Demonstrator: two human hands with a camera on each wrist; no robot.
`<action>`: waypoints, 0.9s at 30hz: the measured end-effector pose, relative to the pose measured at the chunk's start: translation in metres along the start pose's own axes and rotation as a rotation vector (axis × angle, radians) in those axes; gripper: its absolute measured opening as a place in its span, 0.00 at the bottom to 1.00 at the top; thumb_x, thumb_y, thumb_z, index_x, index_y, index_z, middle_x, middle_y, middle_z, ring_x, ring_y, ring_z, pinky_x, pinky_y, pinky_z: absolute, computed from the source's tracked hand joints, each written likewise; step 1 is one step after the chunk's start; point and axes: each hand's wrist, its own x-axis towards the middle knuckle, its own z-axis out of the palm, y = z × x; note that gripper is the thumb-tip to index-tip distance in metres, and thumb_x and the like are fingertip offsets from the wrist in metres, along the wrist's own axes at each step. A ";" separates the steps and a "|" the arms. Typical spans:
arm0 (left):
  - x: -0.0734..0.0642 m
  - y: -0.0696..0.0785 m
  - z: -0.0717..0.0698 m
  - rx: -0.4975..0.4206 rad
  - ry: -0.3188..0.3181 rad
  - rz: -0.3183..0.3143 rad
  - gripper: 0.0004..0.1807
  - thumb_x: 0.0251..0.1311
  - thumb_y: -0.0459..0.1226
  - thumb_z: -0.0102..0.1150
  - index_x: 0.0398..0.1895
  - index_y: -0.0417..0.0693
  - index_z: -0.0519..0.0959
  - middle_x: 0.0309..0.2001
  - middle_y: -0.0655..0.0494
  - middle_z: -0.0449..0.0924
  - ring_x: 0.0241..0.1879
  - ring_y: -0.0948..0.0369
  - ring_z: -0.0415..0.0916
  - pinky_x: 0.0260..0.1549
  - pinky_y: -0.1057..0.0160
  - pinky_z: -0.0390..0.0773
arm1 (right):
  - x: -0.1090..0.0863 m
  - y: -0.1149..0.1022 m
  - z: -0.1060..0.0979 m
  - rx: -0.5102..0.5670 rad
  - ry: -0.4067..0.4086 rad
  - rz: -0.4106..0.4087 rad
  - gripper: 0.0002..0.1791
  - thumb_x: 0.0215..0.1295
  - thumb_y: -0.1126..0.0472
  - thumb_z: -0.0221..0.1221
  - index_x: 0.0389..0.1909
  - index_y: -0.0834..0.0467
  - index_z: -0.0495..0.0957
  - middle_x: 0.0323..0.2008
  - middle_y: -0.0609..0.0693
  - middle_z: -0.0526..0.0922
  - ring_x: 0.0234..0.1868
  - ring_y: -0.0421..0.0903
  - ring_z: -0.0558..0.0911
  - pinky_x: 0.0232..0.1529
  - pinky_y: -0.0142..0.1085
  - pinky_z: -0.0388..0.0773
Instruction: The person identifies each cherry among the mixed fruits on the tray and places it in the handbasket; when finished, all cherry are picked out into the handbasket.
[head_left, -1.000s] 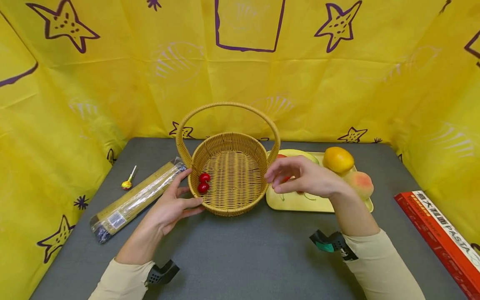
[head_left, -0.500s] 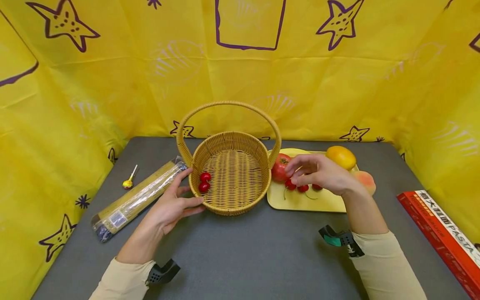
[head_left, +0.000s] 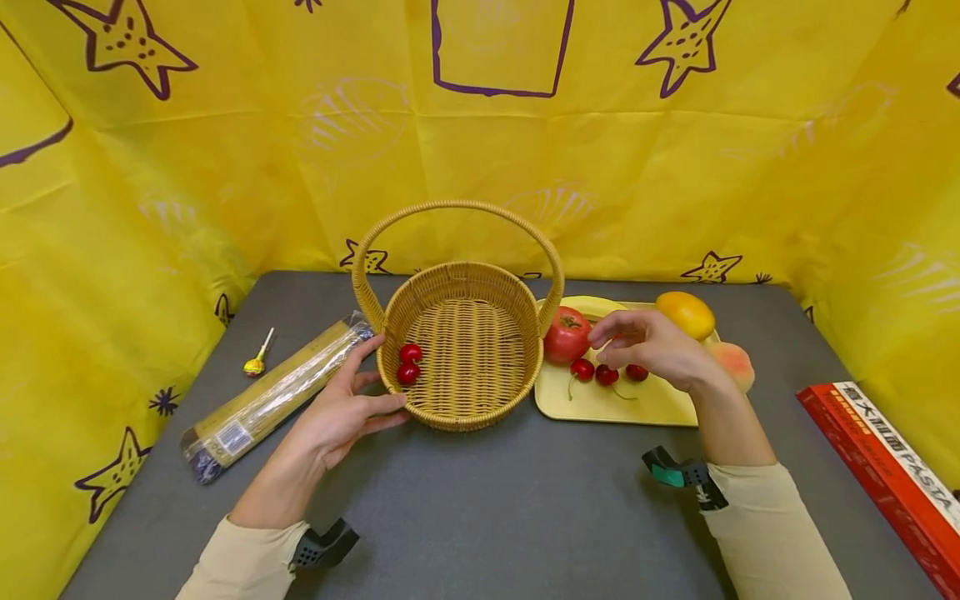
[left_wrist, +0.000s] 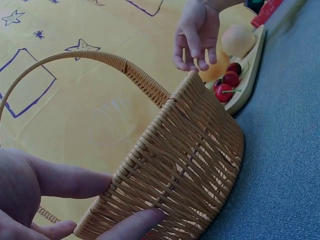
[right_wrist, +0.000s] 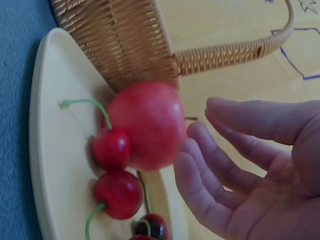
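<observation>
My left hand (head_left: 339, 412) rests against the left side of the wicker basket (head_left: 467, 421), its fingers spread and fairly straight. In the left wrist view one fingertip touches the basket's rim and another lies on the outer wall. Two red cherries (head_left: 408, 364) lie inside the basket at the left. Above the yellow tray (head_left: 562, 407) hovers my right hand (head_left: 654, 346), its fingers loosely bent with nothing between them. Below its fingertips are several stemmed cherries (right_wrist: 118, 195), beside a round red apple-like fruit (head_left: 567, 336). The hand partly covers the tray in the head view.
A yellow-orange mango (head_left: 686, 315) and a peach (head_left: 731, 367) sit at the tray's right end. Left of the basket lie a clear-wrapped spaghetti pack (head_left: 277, 396) and a lollipop (head_left: 255, 365). A red pasta box (head_left: 877, 467) lies at the table's right edge.
My right hand has moved right, from beside the basket's right rim to over the tray, uncovering the red fruit and cherries. The left hand and basket have stayed in place.
</observation>
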 end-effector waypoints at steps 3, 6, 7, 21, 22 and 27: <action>-0.001 0.000 0.000 0.003 0.002 0.004 0.53 0.69 0.22 0.58 0.86 0.60 0.40 0.76 0.30 0.48 0.60 0.41 0.78 0.55 0.49 0.86 | 0.000 0.003 -0.002 -0.024 0.013 0.020 0.18 0.64 0.70 0.67 0.54 0.70 0.79 0.52 0.71 0.82 0.45 0.55 0.83 0.46 0.42 0.87; -0.002 0.001 -0.001 0.002 -0.002 0.004 0.53 0.69 0.22 0.58 0.86 0.60 0.40 0.76 0.30 0.48 0.60 0.42 0.78 0.55 0.49 0.86 | 0.001 0.005 -0.003 -0.042 0.022 0.043 0.18 0.63 0.70 0.67 0.54 0.70 0.79 0.51 0.70 0.81 0.45 0.54 0.81 0.45 0.40 0.86; -0.002 0.001 -0.001 0.002 -0.003 0.004 0.53 0.69 0.22 0.58 0.86 0.60 0.40 0.76 0.30 0.48 0.60 0.42 0.78 0.56 0.49 0.86 | 0.001 0.005 -0.003 -0.043 0.021 0.048 0.19 0.63 0.71 0.67 0.54 0.71 0.79 0.51 0.69 0.82 0.45 0.53 0.81 0.45 0.39 0.87; -0.001 0.001 0.000 0.003 -0.006 0.002 0.53 0.68 0.22 0.58 0.86 0.60 0.40 0.77 0.30 0.46 0.59 0.43 0.79 0.56 0.49 0.86 | 0.000 0.009 0.000 -0.118 0.012 0.083 0.19 0.59 0.74 0.67 0.52 0.70 0.81 0.48 0.65 0.83 0.45 0.53 0.81 0.42 0.34 0.85; -0.001 0.001 0.000 0.003 -0.007 0.001 0.53 0.68 0.22 0.59 0.86 0.60 0.40 0.77 0.30 0.46 0.59 0.43 0.79 0.56 0.49 0.86 | 0.000 0.009 0.001 -0.131 0.014 0.084 0.18 0.58 0.74 0.67 0.52 0.70 0.81 0.48 0.65 0.83 0.45 0.53 0.81 0.42 0.33 0.85; -0.001 0.001 -0.001 0.001 -0.010 -0.002 0.53 0.68 0.22 0.59 0.86 0.60 0.40 0.77 0.30 0.46 0.58 0.44 0.80 0.56 0.49 0.86 | 0.001 0.010 0.006 -0.211 0.029 0.081 0.18 0.54 0.75 0.67 0.48 0.69 0.83 0.46 0.64 0.84 0.44 0.54 0.80 0.41 0.33 0.83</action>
